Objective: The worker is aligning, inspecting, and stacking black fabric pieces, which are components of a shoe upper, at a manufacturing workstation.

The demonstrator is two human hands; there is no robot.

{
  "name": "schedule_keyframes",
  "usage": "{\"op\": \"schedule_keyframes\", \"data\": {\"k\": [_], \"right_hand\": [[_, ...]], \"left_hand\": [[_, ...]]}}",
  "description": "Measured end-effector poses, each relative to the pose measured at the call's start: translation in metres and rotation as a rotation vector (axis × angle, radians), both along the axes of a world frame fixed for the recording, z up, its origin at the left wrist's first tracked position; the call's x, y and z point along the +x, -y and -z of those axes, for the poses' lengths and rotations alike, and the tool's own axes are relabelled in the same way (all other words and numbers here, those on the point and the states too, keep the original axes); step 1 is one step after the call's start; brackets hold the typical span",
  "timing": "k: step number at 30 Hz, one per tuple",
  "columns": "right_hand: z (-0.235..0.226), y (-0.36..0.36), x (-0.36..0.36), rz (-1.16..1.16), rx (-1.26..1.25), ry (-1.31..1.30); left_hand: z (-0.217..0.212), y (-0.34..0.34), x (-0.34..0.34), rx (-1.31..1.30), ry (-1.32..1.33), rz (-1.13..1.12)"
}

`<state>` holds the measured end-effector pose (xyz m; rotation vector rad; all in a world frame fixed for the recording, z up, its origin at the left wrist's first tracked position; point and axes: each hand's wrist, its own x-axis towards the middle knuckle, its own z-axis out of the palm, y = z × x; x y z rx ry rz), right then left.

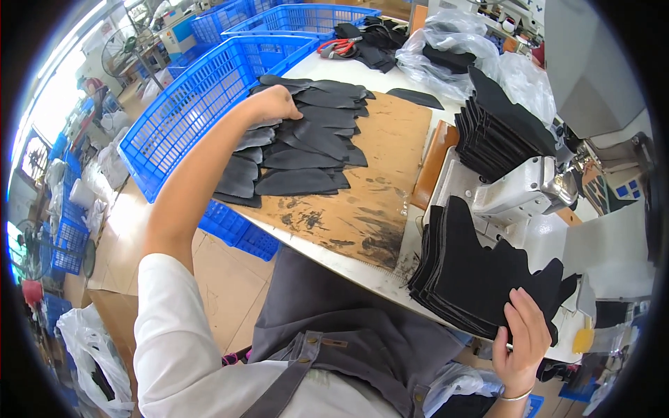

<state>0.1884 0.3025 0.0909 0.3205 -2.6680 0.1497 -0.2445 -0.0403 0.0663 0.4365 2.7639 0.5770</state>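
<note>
Both hands are at work on cut black pieces, with the brown, ink-stained cardboard sheet on the white desk serving as the landmark. Left hand reaches out to the far left corner of that sheet, fingers curled down onto the fanned spread of flat, dark grey leather-like pieces; whether it pinches one or only presses on them I cannot tell. These pieces overlap in rows across the left half of the sheet. Right hand sits well to the right of the sheet, near the desk's front edge, its fingers laid flat and slightly spread over the front corner of a thick stack of black, notched fabric pieces, the thumb side tucked at the stack's edge.

Just right of the sheet stands a white sewing machine, and a second stack of black notched pieces rests on top of it, between the two hands' working spots. Beyond the sheet's far edge lie clear plastic bags with more dark pieces and a pair of red-handled scissors. Left of the sheet, off the desk's edge, stands a large blue plastic mesh crate, with more blue crates behind it. A grey apron hangs below the sheet's near edge.
</note>
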Motion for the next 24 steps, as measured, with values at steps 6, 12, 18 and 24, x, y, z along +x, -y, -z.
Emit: {"op": "schedule_keyframes", "data": {"k": [6, 12, 18, 24], "right_hand": [[-0.020, 0.007, -0.001, 0.039, -0.203, -0.025], [-0.063, 0.037, -0.046, 0.047, -1.162, 0.248], [-0.059, 0.022, -0.076, -0.096, -1.264, 0.216], [-0.048, 0.011, -0.037, 0.070, -1.464, 0.188]], "left_hand": [[-0.058, -0.076, 0.062, 0.564, 0.074, 0.239], [-0.094, -0.155, 0.171, 0.978, 0.212, 0.670], [-0.096, -0.189, 0.238, 1.000, 0.322, 0.820], [-0.077, -0.200, 0.232, 0.923, 0.320, 0.941]]}}
